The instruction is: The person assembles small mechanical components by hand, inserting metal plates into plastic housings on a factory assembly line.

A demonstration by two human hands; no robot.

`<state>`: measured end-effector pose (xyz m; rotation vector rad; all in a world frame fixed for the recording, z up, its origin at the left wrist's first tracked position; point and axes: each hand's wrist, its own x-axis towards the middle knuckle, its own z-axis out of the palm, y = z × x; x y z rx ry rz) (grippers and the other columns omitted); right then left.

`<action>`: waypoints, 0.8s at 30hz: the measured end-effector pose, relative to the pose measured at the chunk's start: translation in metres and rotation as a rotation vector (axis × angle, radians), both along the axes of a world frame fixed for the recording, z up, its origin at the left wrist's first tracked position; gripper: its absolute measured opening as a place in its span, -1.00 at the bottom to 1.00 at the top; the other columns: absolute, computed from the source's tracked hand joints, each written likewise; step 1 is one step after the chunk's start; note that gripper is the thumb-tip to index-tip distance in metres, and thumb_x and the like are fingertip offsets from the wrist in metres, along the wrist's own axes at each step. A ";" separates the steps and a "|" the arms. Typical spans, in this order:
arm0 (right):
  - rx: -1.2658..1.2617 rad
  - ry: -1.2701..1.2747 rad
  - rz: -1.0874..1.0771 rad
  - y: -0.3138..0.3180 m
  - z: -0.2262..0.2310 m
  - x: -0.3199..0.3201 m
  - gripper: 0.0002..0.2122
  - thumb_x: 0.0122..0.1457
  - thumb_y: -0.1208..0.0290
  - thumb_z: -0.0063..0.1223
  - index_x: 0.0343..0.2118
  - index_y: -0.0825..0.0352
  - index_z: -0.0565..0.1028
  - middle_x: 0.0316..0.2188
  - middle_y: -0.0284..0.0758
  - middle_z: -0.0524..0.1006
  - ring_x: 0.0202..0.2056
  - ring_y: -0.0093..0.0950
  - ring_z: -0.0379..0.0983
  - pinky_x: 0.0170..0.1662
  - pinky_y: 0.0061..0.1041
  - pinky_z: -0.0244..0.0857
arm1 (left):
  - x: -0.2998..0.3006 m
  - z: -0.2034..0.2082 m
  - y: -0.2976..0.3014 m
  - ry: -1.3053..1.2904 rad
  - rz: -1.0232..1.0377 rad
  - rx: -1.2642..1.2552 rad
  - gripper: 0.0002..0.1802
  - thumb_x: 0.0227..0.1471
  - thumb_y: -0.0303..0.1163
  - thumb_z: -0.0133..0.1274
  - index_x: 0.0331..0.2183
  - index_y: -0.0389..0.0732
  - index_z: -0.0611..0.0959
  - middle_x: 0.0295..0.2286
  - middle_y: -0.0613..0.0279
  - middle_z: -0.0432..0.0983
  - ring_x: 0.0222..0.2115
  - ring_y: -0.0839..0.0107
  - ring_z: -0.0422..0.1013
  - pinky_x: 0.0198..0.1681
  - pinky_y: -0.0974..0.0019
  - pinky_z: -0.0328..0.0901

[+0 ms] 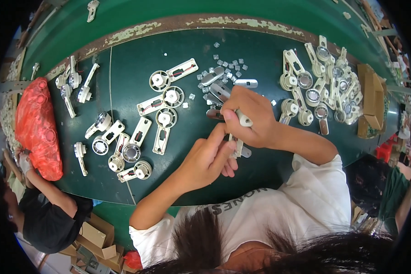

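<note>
Close together in front of my chest, both hands are closed around a white plastic part [239,147] with a long handle, much of it covered by fingers. My left hand [206,160] pinches it from the left and below. Wrapped over it from above is my right hand [252,118], with a white rounded end [245,119] showing under its fingers; I cannot tell whether this belongs to the same part. A grey oval cover [220,91] lies just beyond my right hand, near a silver cover [246,83] and several small clear square pieces [235,64].
White ring-and-handle parts with red wires [162,117] lie left of my hands; more [313,96] are heaped at right beside a cardboard box [372,98]. A red plastic bag [39,130] stands at the left edge, touched by another person's gloved hand [25,163].
</note>
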<state>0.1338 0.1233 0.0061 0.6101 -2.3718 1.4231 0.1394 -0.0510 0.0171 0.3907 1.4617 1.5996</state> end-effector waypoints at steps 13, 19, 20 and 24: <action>-0.140 -0.001 -0.031 0.013 0.005 -0.005 -0.97 0.02 0.61 -0.02 -0.48 0.37 0.38 -0.59 -0.30 0.35 -0.62 -0.41 0.29 -0.56 -0.47 0.17 | -0.001 -0.013 -0.001 -0.113 -0.007 0.153 -0.73 0.10 -0.42 -0.02 -0.16 -0.32 0.38 -0.55 0.21 0.51 -0.57 0.47 0.47 -0.48 0.46 0.36; -0.102 -0.064 0.066 0.009 0.008 0.003 -0.97 0.07 0.60 -0.10 -0.43 0.40 0.40 -0.55 -0.26 0.43 -0.58 -0.43 0.29 -0.54 -0.51 0.15 | 0.003 -0.013 -0.006 0.430 -0.063 0.070 -0.73 -0.10 -0.40 0.22 -0.37 -0.29 0.49 -0.62 0.25 0.45 -0.67 0.51 0.39 -0.56 0.47 0.28; -0.173 -0.129 0.066 0.007 0.006 0.004 -0.97 0.09 0.58 -0.09 -0.43 0.38 0.40 -0.55 -0.29 0.42 -0.58 -0.42 0.30 -0.53 -0.51 0.15 | 0.005 -0.008 -0.005 0.347 -0.061 0.060 -0.70 -0.11 -0.36 0.23 -0.37 -0.28 0.47 -0.62 0.26 0.44 -0.71 0.47 0.36 -0.58 0.45 0.26; -0.016 -0.538 0.149 0.013 0.009 -0.019 -0.93 0.12 0.47 -0.05 -0.42 0.36 0.39 -0.56 -0.33 0.41 -0.55 -0.48 0.34 -0.46 -0.55 0.20 | 0.000 -0.011 0.001 0.399 -0.029 -0.096 -0.58 -0.13 -0.32 0.24 -0.26 -0.27 0.43 -0.64 0.26 0.43 -0.70 0.43 0.37 -0.60 0.41 0.26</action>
